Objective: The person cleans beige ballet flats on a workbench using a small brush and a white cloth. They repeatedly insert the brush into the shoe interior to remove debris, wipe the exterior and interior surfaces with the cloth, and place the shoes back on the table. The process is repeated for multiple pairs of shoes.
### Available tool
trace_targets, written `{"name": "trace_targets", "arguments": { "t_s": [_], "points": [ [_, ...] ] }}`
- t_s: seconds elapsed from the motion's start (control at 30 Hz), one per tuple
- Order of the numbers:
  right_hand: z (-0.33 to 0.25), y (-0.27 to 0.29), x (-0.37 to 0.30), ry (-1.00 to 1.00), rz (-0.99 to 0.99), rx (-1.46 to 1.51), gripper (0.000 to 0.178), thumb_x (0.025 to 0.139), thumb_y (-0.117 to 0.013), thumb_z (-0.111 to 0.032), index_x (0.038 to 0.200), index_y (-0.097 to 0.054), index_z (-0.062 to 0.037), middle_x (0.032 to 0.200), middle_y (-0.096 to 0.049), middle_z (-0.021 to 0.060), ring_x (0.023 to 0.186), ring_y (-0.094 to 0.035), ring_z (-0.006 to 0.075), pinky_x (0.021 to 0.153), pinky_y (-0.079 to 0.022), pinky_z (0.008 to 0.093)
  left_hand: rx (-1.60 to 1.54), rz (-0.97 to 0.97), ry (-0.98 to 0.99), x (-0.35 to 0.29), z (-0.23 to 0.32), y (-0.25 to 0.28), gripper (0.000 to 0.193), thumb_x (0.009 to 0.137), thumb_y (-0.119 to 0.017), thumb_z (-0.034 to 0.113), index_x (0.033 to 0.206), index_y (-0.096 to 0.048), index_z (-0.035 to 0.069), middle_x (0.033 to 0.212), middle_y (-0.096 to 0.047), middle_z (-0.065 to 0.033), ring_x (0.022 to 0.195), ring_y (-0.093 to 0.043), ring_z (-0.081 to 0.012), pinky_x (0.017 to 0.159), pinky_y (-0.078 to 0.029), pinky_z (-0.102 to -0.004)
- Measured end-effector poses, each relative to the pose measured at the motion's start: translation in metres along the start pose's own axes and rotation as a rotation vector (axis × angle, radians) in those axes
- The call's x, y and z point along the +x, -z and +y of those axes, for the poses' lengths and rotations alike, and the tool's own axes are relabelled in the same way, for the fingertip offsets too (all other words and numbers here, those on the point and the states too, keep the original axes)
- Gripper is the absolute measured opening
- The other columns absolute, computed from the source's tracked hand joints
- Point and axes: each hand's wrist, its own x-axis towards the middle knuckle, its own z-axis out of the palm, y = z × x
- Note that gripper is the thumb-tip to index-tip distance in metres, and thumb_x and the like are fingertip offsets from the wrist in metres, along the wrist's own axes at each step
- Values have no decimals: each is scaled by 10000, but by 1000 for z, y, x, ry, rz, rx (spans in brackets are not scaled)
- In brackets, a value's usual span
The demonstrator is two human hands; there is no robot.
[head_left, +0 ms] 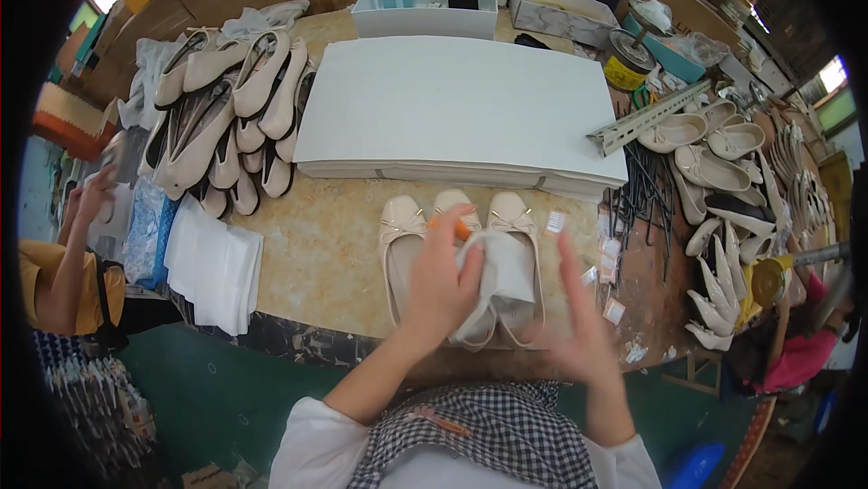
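Three beige shoes with bows lie toes away at the table's front: the left shoe (402,218), the middle shoe (452,200) and the right shoe (513,218). My left hand (438,286) is over the left and middle shoes, its fingers curled at a piece of crumpled white paper (508,270). A small orange thing (462,230) shows between the fingers; its kind is unclear. The paper covers part of the right shoe. Right of the shoes, my right hand (583,331) is smeared by motion, fingers stretched apart, with nothing seen in it.
A stack of white card sheets (461,100) lies beyond the shoes. Beige shoes are heaped at left (217,118) and right (714,173). White sheets (212,263) hang over the front edge. Small labels (610,258) lie at right. Other people work at both sides.
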Motion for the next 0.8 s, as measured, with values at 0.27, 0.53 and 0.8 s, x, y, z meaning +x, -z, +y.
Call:
{"name": "trace_targets", "arguments": {
  "t_s": [0.27,0.53,0.8],
  "points": [
    [89,29,13,-421,184,199,491,710,-680,-44,1188,-568,-13,1248,-543,162,1096,-568,306,828,-512,379,659,-350,-330,-48,-42,-50,626,866,-565,416,1264,-497,-61,1312,-479,-258,1273,-415,-375,1105,-280,-436],
    [100,-28,59,110,-41,-760,432,695,-647,-25,1126,-617,-10,970,-539,146,887,-553,331,753,-484,404,887,-491,-439,-49,-41,-56,618,793,-618,442,1075,-604,-108,1142,-580,-250,1145,-498,-348,1067,-308,-431],
    [121,-21,74,-83,201,-587,602,749,-732,-136,1298,-515,-22,1025,-531,147,897,-560,271,778,-477,347,967,-673,-437,-39,-33,-57,677,802,-585,532,1016,-616,-110,1076,-595,-264,1089,-519,-356,1060,-313,-444]
  ]
}}
